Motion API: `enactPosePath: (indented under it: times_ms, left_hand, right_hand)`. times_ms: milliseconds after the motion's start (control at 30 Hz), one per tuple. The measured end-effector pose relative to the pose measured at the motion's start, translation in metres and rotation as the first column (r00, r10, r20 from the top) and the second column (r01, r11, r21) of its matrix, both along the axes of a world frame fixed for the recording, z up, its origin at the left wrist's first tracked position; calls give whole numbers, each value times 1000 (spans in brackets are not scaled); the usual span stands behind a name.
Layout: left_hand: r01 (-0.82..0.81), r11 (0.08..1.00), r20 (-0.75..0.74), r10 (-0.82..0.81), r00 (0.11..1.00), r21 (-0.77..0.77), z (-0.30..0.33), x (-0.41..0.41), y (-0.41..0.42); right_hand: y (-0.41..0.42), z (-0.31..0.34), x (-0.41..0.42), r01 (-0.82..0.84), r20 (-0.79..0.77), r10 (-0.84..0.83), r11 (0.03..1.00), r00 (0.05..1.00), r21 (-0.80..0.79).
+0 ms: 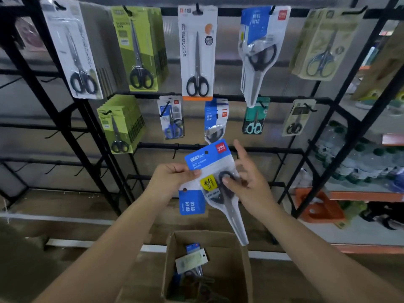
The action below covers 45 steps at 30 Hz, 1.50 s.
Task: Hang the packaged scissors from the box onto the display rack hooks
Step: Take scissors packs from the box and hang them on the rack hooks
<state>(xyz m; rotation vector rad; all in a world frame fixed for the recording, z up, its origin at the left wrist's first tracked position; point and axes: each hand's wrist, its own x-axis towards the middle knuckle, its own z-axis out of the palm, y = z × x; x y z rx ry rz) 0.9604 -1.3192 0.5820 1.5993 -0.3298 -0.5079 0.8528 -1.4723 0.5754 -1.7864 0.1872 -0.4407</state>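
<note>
My left hand (172, 177) pinches the left edge of a blue-topped scissors pack (211, 162), held in front of the black display rack (218, 149). A second blue-carded pack (192, 203) hangs below it from the same hand. My right hand (244, 178) touches the clear pouch over the black scissor handles, thumb on the front and fingers spread behind. The pack's blade end points down toward the open cardboard box (240, 259), which holds more packaged scissors (192, 259). Matching blue packs (215, 119) hang on a hook just above.
The rack carries many hanging scissor packs: green ones (140, 49), a white one (197, 53), a blue one (260, 47). A bare hook (175, 152) sticks out on the bar left of my hands. Shelves with bottles (354, 162) and an orange crate (319, 206) stand at right.
</note>
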Motion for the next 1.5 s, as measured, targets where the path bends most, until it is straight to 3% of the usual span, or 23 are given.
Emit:
enactPosePath:
  times_ms: [200, 333, 467, 733, 967, 1033, 1100, 1133, 1167, 1233, 1267, 1333, 1500]
  left_hand:
    - [80, 996, 48, -82, 995, 40, -7, 51, -8]
    - [35, 996, 170, -48, 984, 78, -11, 96, -11]
    - [87, 972, 313, -154, 937, 217, -19, 131, -11]
    - [170, 897, 378, -336, 863, 408, -38, 166, -9]
    - [202, 864, 396, -405, 824, 462, -40, 167, -25]
    - [199, 843, 385, -422, 821, 500, -36, 164, -29]
    - [202, 816, 382, -453, 806, 542, -32, 159, -32]
    - [199, 808, 385, -461, 800, 555, -29, 157, -34]
    - [189, 803, 391, -463, 795, 565, -25, 155, -35]
    - [145, 807, 435, -449, 781, 573, -17, 154, -39]
    - [117, 814, 456, -430, 779, 569, -12, 154, -41]
    - [97, 843, 487, -395, 779, 529, -3, 154, -47]
    - [87, 869, 542, -379, 750, 487, 15, 148, -61]
  right_hand:
    - [-5, 2, 60, 3, -95, -18, 989, 995, -151]
    - [-25, 2, 109, 138, -129, -188, 937, 974, -320]
    - [-52, 1, 153, 245, -190, -343, 881, 920, -404]
    - [-81, -6, 202, 210, -284, -444, 779, 850, -591]
    - [-98, -19, 212, 85, -381, -455, 724, 805, -685]
    - [-96, -19, 212, 108, -346, -521, 657, 780, -747]
    - [-85, -19, 205, 240, -179, -584, 568, 792, -787]
    - [-78, -20, 199, 307, -95, -554, 587, 827, -749]
    - [-70, -21, 191, 329, -55, -483, 671, 874, -665]
    - [-54, -21, 175, 202, -133, -274, 895, 953, -397]
    - [-48, -20, 168, 108, -202, -162, 961, 966, -255]
    - [-44, -20, 162, 3, -280, -34, 994, 959, -110]
    - [-47, -9, 166, -131, -281, 101, 987, 954, -89]
